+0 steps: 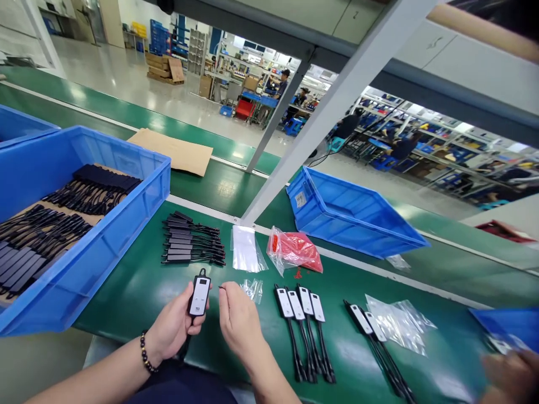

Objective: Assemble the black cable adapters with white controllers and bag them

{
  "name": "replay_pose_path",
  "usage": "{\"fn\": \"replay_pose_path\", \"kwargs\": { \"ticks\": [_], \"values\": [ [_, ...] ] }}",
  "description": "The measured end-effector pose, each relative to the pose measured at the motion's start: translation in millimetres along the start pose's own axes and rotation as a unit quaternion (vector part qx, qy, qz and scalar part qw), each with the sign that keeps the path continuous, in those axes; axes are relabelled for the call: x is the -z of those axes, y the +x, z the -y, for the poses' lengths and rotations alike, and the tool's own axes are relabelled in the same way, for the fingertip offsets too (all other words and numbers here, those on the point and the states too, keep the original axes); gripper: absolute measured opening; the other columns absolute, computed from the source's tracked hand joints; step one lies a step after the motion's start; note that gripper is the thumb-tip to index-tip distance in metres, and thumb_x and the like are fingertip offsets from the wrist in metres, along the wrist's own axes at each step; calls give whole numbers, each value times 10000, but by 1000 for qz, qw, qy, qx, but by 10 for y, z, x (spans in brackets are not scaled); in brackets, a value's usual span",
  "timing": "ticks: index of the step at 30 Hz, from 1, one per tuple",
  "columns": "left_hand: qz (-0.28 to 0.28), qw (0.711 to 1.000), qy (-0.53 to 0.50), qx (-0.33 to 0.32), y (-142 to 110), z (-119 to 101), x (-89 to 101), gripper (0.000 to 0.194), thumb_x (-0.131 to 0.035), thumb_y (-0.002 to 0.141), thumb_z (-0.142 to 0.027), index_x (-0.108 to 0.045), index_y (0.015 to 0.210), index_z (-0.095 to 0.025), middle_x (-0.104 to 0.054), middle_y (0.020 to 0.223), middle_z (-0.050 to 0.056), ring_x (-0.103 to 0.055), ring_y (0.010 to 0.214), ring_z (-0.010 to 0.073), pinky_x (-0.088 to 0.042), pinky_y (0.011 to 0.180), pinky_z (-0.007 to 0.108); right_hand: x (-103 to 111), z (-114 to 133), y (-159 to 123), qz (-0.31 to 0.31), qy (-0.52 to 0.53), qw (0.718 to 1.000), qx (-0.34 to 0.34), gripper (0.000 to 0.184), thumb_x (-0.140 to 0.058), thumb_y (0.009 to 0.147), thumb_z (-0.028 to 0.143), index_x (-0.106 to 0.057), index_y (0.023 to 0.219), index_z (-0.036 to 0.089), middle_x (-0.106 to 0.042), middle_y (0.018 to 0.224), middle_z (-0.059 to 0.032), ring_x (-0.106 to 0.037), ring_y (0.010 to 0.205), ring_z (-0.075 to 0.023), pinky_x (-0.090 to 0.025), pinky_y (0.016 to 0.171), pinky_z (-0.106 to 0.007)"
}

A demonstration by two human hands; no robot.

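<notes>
My left hand (174, 320) is wrapped round a small black-and-white device (199, 295), which has a dark screen near its top and a loop at its upper end. The device stands nearly upright, white face toward me, and a dark cable shows below the hand. Just right of it, my right hand (240, 320) is closed in a pinch; a tiny dark tip pokes out at its fingers, too small to name. Several like devices with cables (301, 306) lie to the right. Behind my left hand are stacked dark units with cables (181, 241).
Left stands a blue crate (122, 224) with more cabled units. Clear bags (246, 249), a bag of red material (297, 252), small red pieces (298, 274) and another blue crate (357, 216) lie beyond. A white post (320, 123) rises ahead. A co-worker's blurred hand (511, 376) is at right.
</notes>
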State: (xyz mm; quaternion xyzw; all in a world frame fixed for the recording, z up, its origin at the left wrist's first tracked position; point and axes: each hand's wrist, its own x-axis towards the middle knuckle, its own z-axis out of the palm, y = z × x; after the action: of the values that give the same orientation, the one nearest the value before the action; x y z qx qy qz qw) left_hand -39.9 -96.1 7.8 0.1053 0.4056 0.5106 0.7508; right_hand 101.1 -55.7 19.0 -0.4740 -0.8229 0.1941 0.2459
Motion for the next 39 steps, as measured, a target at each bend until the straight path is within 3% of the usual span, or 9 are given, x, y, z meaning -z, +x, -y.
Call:
{"fn": "replay_pose_path", "kwargs": {
  "ticks": [7,18,29,35,37,39],
  "values": [
    [-2,999,26,-25,-29,60,-55,322,-467,825,-459,-539,947,-170,-463,714,-5,-372,523,68,-240,425,189,-143,-28,55,-24,-114,993,21,290,-270,920,237,-486,734,183,-505,678,-39,-473,646,-165,-334,604,-273],
    [3,999,42,-19,-15,68,-74,315,-435,840,-465,-521,891,-166,-391,665,-29,-351,530,64,-227,432,188,-118,-21,64,1,-113,994,5,310,-255,922,240,-477,712,186,-494,665,-36,-459,630,-160,-317,591,-272],
    [9,999,36,-9,-12,67,-70,309,-451,831,-469,-518,854,-168,-379,662,-29,-344,522,62,-217,424,188,-36,-30,149,76,45,995,-50,354,-271,928,307,-427,632,191,-449,597,21,-401,533,-101,-276,523,-229],
    [4,1000,23,-13,9,21,-70,330,-461,826,-467,-531,947,-168,-431,681,-12,-353,511,63,-231,419,183,183,-15,52,119,159,980,6,382,-265,922,290,-390,574,189,-393,560,29,-396,537,-97,-289,540,-220],
    [-12,1000,10,-9,20,-16,-56,361,-466,821,-473,-527,1013,-174,-467,714,3,-359,502,59,-231,410,180,225,-121,36,111,134,985,-4,396,-250,924,300,-408,577,191,-404,555,24,-406,531,-102,-295,539,-223],
    [-26,1000,0,-7,29,-50,-36,384,-467,820,-474,-519,1060,-178,-487,734,13,-366,499,56,-241,405,178,181,-301,53,101,28,993,-45,394,-263,920,312,-447,593,191,-442,556,13,-424,523,-113,-288,527,-236]
  ]
}}
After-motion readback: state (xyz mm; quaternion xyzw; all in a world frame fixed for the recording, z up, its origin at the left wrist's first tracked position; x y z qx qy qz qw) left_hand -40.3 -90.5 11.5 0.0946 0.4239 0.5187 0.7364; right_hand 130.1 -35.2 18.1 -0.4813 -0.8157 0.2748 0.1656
